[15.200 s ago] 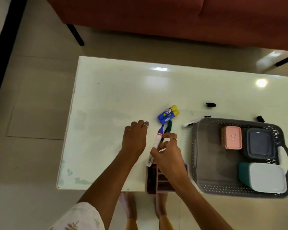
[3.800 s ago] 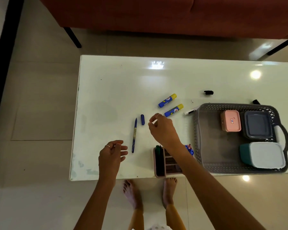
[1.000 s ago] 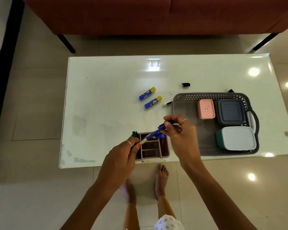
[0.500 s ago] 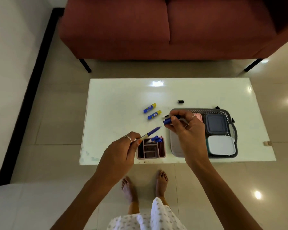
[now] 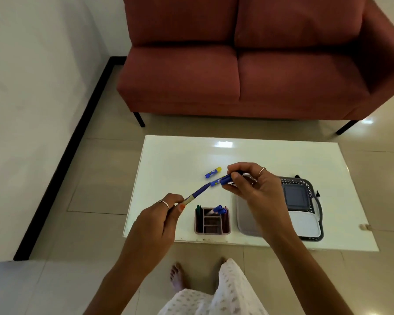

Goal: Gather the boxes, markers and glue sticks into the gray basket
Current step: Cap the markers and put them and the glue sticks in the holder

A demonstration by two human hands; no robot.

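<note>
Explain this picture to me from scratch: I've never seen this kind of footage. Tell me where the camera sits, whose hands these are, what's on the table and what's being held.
There is no machine here. A person wears a wide-angle camera on their head, looking forward and down, so you see their own arms, bare feet and a red sofa beyond.

The left hand pinches the end of a blue pen. The right hand holds a blue cap near the pen's tip.

On the white table lie a blue and yellow glue stick, a pink organizer holding markers, and the gray basket with lidded boxes inside. The right hand hides part of the basket.

The goal is to gather the boxes, markers and glue sticks into that basket.
</note>
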